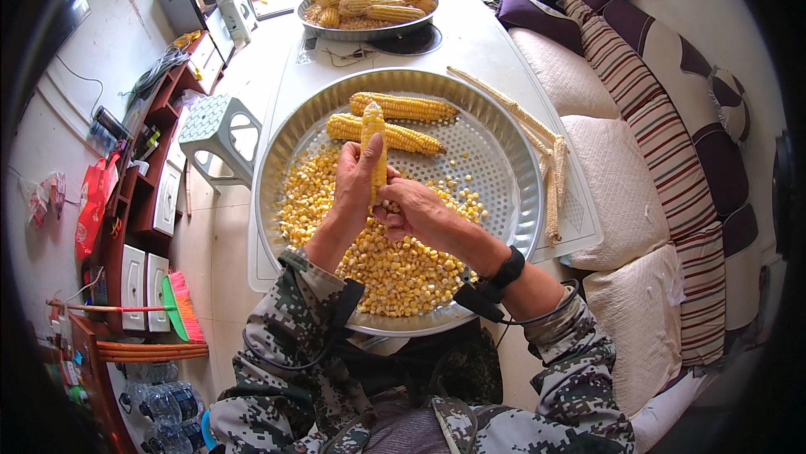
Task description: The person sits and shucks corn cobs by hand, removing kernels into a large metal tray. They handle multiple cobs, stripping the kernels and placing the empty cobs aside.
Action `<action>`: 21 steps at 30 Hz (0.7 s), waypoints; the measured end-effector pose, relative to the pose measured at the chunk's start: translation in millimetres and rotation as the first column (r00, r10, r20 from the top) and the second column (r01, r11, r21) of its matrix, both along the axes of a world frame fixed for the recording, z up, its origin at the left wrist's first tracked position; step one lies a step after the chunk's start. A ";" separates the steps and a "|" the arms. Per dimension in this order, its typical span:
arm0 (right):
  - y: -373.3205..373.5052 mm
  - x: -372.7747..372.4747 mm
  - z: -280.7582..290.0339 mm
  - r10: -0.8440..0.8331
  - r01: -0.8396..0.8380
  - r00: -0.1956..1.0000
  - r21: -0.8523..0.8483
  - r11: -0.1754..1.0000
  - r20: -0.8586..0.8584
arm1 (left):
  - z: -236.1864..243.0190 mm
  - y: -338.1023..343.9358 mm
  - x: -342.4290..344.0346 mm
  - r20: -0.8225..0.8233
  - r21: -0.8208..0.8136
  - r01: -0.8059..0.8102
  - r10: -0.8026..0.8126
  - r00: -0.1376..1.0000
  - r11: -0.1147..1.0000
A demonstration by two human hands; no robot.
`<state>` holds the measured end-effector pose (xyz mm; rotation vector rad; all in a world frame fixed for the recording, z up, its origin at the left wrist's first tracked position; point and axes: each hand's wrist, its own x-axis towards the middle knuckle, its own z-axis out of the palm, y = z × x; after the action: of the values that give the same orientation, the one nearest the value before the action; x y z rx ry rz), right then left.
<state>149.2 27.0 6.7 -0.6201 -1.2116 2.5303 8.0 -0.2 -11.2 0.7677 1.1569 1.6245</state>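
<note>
My left hand is wrapped round an ear of corn held upright, its thumb lying along the side. Against the lower end of that ear, my right hand is closed, with its fingers curled and partly hidden. Both hands are over a wide round metal pan with a perforated bottom. Loose yellow kernels cover the near and left part of the pan. Two more ears of corn, one behind the other, lie at its far side.
Stripped cobs lie on the white table right of the pan. Farther back, a second metal pan holds a heap of corn ears. A plastic stool stands at left, a cushioned sofa at right.
</note>
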 end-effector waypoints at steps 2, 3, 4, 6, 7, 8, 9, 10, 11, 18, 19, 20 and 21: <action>-1.4 2.5 -0.4 -0.004 0.003 1.000 0.059 0.998 0.023 | -1.5 0.5 -0.2 -0.004 0.000 0.003 -0.003 1.000 1.000; -2.4 4.1 0.5 -0.009 0.006 0.999 0.089 0.996 0.033 | -1.3 1.3 1.0 -0.016 0.002 0.002 -0.002 1.000 1.000; -1.8 4.2 -4.9 -0.021 0.017 0.999 0.106 0.994 0.038 | -1.0 1.9 2.1 -0.027 0.004 0.002 -0.002 1.000 1.000; -0.9 1.2 -13.6 -0.041 0.034 0.998 0.141 0.989 0.047 | 0.2 0.3 3.3 0.033 0.012 -0.003 0.002 0.999 1.000; -1.6 1.1 -12.7 -0.060 0.051 0.997 0.152 0.987 0.054 | 1.4 -0.9 3.3 0.063 0.016 -0.007 0.006 0.998 1.000; -2.4 1.7 -11.6 -0.078 0.067 0.995 0.163 0.984 0.060 | 2.8 -1.9 2.7 0.056 0.020 -0.002 0.001 0.998 1.000; -3.8 2.1 -7.5 -0.099 0.086 0.993 0.175 0.981 0.067 | 4.1 -2.7 2.1 0.049 0.025 0.005 -0.006 0.999 1.000; -3.7 1.6 -5.3 -0.085 0.077 0.995 0.137 0.988 0.052 | 4.8 -3.2 1.4 0.043 0.029 0.012 -0.013 0.999 1.000; -2.6 0.5 -3.1 -0.071 0.067 0.997 0.099 0.993 0.037 | 3.8 -2.6 -0.1 0.050 0.032 0.011 -0.013 0.999 0.999; 0.7 2.4 -6.4 -0.078 -0.001 0.985 0.456 0.890 0.155 | -2.2 0.1 -0.3 0.021 0.017 0.032 -0.033 0.999 0.999; 0.1 2.8 -5.9 -0.081 0.010 0.987 0.441 0.897 0.141 | -2.1 -0.2 -0.1 0.005 0.008 0.033 -0.033 0.999 0.999; -0.7 3.8 -5.1 -0.084 0.022 0.988 0.426 0.904 0.128 | -2.0 -0.1 0.3 0.045 0.028 0.037 -0.038 0.998 0.999; -2.2 4.2 -2.0 -0.087 0.033 0.990 0.411 0.911 0.114 | -1.7 -0.3 0.7 0.085 0.049 0.039 -0.043 0.995 0.998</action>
<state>153.4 24.8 4.7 -0.7088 -1.6775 2.1138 8.7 -0.5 -12.9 0.7396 1.0389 1.6396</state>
